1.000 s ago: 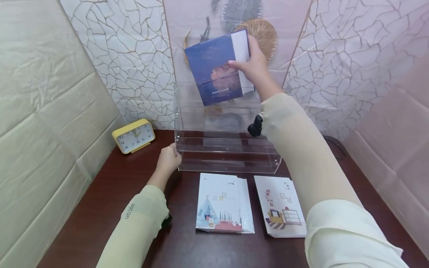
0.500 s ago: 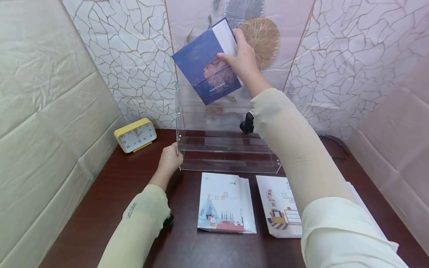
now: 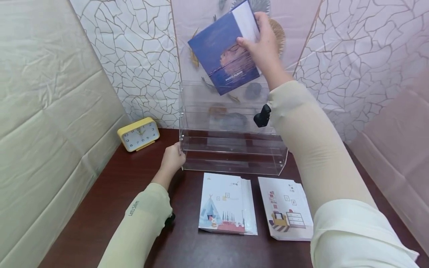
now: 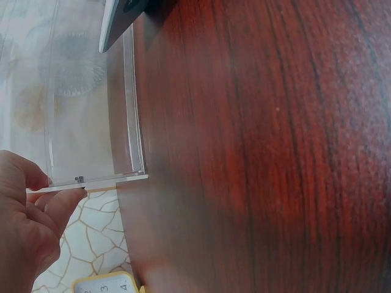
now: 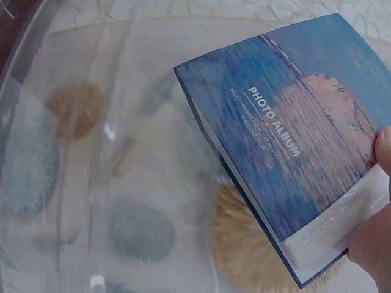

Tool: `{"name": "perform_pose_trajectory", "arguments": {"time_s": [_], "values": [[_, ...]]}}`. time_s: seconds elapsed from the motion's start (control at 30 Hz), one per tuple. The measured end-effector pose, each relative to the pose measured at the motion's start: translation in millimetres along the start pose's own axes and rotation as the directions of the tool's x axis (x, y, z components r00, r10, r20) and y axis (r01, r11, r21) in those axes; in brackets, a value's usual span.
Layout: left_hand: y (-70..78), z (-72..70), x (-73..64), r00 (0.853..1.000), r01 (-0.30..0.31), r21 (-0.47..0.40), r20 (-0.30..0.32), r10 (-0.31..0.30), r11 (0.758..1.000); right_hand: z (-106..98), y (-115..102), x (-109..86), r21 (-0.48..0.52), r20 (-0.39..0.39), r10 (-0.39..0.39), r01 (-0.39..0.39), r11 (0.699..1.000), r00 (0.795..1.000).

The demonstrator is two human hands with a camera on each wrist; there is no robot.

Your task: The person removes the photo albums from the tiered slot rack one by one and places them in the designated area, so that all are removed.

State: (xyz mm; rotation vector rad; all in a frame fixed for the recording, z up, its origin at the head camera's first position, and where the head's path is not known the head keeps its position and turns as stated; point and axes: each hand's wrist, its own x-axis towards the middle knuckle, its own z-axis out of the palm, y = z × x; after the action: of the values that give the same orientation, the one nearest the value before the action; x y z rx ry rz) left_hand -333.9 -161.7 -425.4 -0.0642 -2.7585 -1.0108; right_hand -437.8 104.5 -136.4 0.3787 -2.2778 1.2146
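My right hand (image 3: 266, 44) grips a blue photo album (image 3: 218, 48) by its right edge, thumb across the front cover. The album is tilted and held up at the top of a clear acrylic tiered rack (image 3: 231, 145), its lower corner overlapping the rack's upper part in the head view. In the right wrist view the album cover (image 5: 287, 122) shows a painted sea and the words "PHOTO ALBUM". Low on the rack's left side, my left hand (image 3: 172, 160) pinches the side panel. The left wrist view shows thumb and fingers (image 4: 67, 207) on both faces of that panel.
In front of the rack lie white albums with a tent picture (image 3: 222, 204) and, to their right, others with an armchair picture (image 3: 288, 210). A yellow alarm clock (image 3: 138, 134) stands at the left by the patterned back wall.
The blue photo album has tilted further and risen a little with my right hand. My left hand stays on the rack's side. The head view has shifted slightly.
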Motion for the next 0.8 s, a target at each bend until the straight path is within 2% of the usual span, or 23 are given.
{"name": "perform_pose_trajectory", "arguments": {"time_s": [0.1,0.23,0.37,0.47,0.63,0.7,0.8], "values": [[1.2,-0.4,0.3,1.0,0.006,-0.004,0.002,-0.006,1.0,-12.8,1.6,2.6,0.046,-0.036,0.005,-0.003,0.999,0.999],[1.9,-1.5,-0.1,1.0,0.018,-0.02,0.009,-0.018,1.0,-24.3,5.7,3.0,0.102,-0.047,0.05,-0.045,0.994,0.998],[-1.4,-0.2,-1.7,0.999,0.031,-0.026,0.031,-0.03,0.999,-28.3,8.8,-1.0,0.13,-0.068,0.085,-0.076,0.989,0.994],[-4.0,1.4,-3.1,0.999,0.043,-0.03,0.035,-0.041,0.999,-30.2,7.2,-4.7,0.195,-0.108,0.103,-0.081,0.977,0.989],[-2.5,2.1,-2.6,0.999,0.036,-0.035,0.028,-0.035,0.999,-38.0,-9.4,-18.6,0.38,-0.174,0.154,-0.078,0.922,0.973],[-1.3,0.9,-1.7,0.999,0.029,-0.034,0.023,-0.029,0.999,-41.2,-18.3,-29.1,0.443,-0.169,0.176,-0.085,0.892,0.97],[0.1,-1.6,-0.1,1.0,0.017,-0.029,0.011,-0.017,0.999,-43.3,-26.7,-49.4,0.509,-0.118,0.201,-0.115,0.853,0.972]]}}
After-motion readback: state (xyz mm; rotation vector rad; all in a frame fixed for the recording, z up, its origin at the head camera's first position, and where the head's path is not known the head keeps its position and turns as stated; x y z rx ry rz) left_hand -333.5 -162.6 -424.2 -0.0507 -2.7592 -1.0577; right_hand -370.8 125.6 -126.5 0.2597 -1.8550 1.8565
